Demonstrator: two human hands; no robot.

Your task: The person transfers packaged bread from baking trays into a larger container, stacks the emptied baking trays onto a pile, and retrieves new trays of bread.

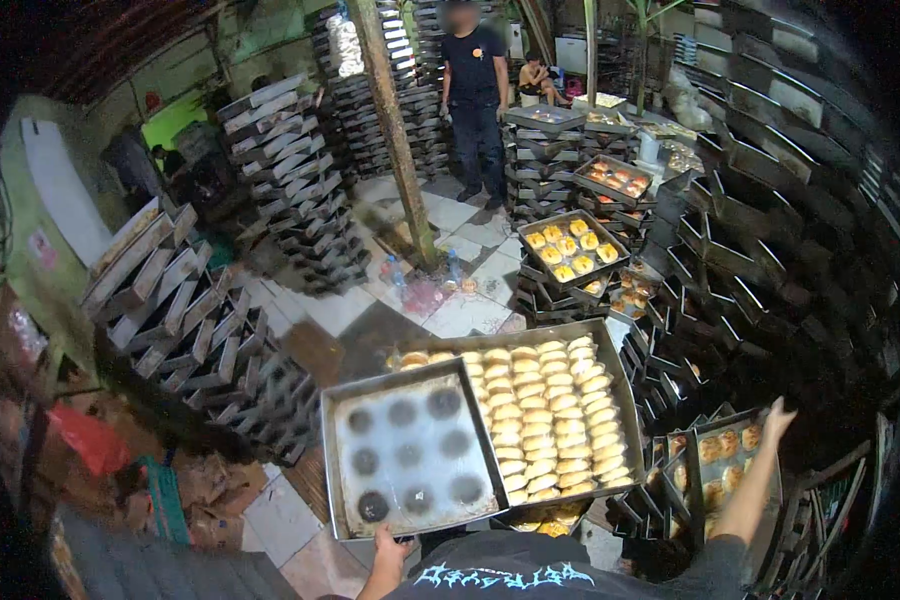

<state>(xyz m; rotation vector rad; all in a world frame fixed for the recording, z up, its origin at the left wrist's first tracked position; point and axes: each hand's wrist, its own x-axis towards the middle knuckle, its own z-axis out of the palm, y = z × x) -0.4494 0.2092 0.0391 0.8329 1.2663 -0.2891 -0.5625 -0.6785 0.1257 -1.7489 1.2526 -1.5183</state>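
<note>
My left hand (388, 548) grips the near edge of a square metal baking tray (410, 447), which holds no buns and shows round dark marks on its bottom. This tray overlaps the left part of a larger tray (618, 400) packed with rows of pale golden buns (540, 420). My right hand (778, 422) is stretched out to the right, fingers apart, with nothing visible in it. It is beside the upper right corner of a tray of browned buns (727, 455), partly covered by my forearm.
Tall stacks of trays stand at left (295, 185) and right (760, 240). Ahead, a tray of yellow-topped buns (573, 247) tops another stack. A wooden post (395, 130) rises from the tiled floor, bottles (397, 270) at its foot. A person (475, 85) stands beyond; another sits farther back.
</note>
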